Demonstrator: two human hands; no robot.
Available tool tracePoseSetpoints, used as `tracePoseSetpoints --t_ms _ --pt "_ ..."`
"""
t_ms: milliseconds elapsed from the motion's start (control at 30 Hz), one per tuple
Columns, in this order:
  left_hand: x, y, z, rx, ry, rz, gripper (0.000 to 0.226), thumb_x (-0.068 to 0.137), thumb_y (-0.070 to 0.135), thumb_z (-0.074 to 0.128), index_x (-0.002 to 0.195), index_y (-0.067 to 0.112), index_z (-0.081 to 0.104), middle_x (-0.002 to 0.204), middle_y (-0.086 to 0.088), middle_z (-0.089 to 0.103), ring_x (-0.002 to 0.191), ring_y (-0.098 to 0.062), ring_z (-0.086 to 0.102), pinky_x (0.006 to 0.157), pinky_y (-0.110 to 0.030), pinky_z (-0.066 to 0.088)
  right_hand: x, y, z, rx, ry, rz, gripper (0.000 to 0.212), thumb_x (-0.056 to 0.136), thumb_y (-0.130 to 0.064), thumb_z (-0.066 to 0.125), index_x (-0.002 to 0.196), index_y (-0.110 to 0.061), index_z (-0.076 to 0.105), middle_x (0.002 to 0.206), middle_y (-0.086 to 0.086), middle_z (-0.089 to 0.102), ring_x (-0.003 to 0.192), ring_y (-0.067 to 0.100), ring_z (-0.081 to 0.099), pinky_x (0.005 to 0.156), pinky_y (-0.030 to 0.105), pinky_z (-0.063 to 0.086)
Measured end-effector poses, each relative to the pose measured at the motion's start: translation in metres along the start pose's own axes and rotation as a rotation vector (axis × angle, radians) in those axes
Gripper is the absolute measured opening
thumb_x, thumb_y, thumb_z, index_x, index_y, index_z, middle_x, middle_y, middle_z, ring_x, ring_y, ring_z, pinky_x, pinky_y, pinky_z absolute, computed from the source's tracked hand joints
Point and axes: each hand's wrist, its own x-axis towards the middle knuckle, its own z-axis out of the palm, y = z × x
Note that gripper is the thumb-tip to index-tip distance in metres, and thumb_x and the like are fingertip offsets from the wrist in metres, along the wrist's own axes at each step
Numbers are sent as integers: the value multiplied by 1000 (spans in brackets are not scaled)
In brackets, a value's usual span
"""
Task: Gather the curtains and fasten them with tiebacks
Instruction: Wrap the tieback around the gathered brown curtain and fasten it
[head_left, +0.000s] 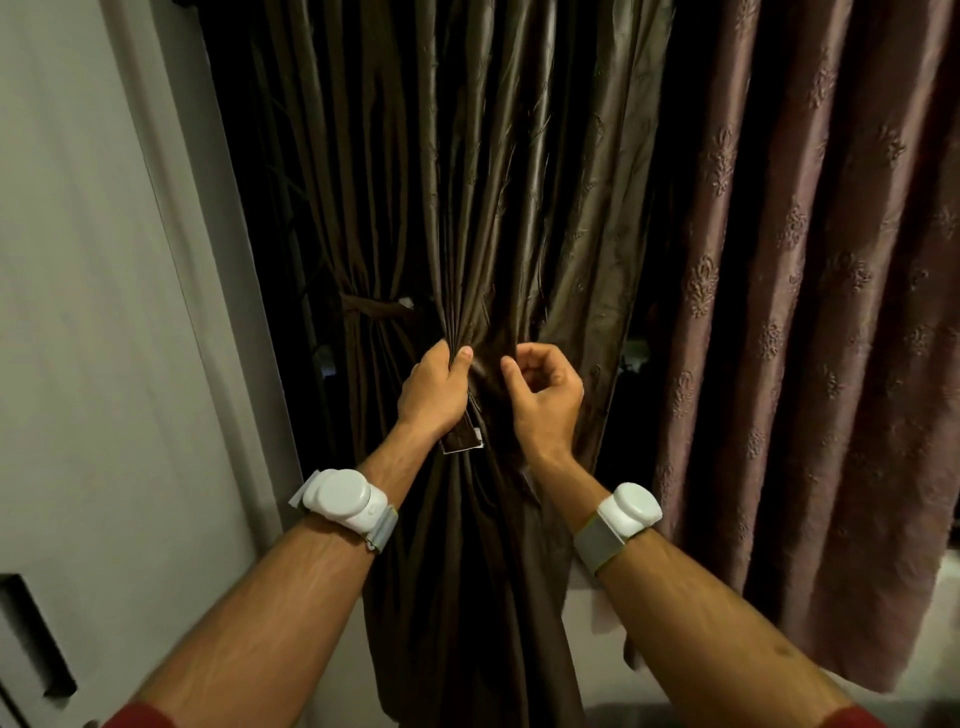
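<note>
A dark brown satin curtain (483, 182) hangs in front of me, bunched at waist height. My left hand (434, 389) grips the gathered folds, and a brown tieback strap with a pale end (462, 441) hangs below its palm. My right hand (545, 395) is beside it on the right of the bunch, fingers curled and thumb towards the fabric; what it pinches is hidden. Behind and to the left, another brown panel (358, 234) is cinched by a tieback (379, 310).
A mauve embossed curtain (810, 312) hangs to the right, reaching lower than my wrists. A white wall and frame (130, 312) run down the left side. Both wrists carry white bands.
</note>
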Motion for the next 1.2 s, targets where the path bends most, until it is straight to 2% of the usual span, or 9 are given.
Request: tracePoseSetpoints --t_ms 267,433,533,600,700,833,967,1100,1200 --pt "-6 9 19 -211 -126 28 58 89 77 45 98 22 63 94 1 71 98 -23 71 97 -55 56 -17 6 -2 -196 -150 -203 21 88 -3 72 107 -10 77 88 0 68 75 15 64 69 41 55" --pt "-1 5 18 -271 -82 79 29 106 34 54 120 13 67 114 -8 74 110 -24 70 104 -54 53 -13 4 -15 -212 -162 -292 21 92 -9 70 111 -11 77 102 2 67 94 17 65 83 43 56" --pt "-3 7 19 -323 -96 100 23 109 26 52 124 16 66 122 -5 73 117 -18 68 109 -46 51 1 8 -22 -223 102 -28 51 94 -29 70 142 -22 56 140 2 53 132 17 50 112 36 40" --pt "-4 8 21 -352 -107 111 22 109 24 52 125 20 65 122 -2 74 115 -15 69 106 -40 53 11 6 -23 -148 78 268 74 94 -42 71 157 -27 34 159 2 40 147 18 38 121 40 31" --pt "-3 10 24 -444 -149 74 21 107 17 54 121 27 65 119 2 75 112 -12 71 100 -33 56 21 3 -18 -8 -72 400 64 97 -33 72 153 -14 47 141 11 61 130 18 58 112 35 46" --pt "1 12 31 -597 -145 -55 24 104 6 57 115 23 68 113 -5 77 107 -21 75 97 -40 59 23 -3 -19 -2 -24 259 13 97 -17 71 103 -6 75 96 11 77 92 21 73 87 44 60" --pt "5 12 34 -670 -102 -137 26 99 -1 58 112 18 69 109 -10 78 105 -30 76 93 -43 61 13 -4 -29 -124 104 96 9 90 -15 76 95 -11 69 87 4 70 82 16 66 78 35 57" --pt "7 12 37 -611 -68 -194 48 101 9 62 147 7 50 136 -17 65 121 -33 67 104 -50 56 3 -6 -35 -181 93 -116 15 86 -9 75 88 -17 63 86 0 61 82 20 60 75 34 52" --pt "7 12 37 -623 -62 -202 38 99 9 65 136 9 57 121 -15 73 104 -28 75 79 -35 62 -1 -8 -37 -162 47 -122 14 87 -9 74 88 -19 64 83 -5 62 78 12 60 72 28 52"
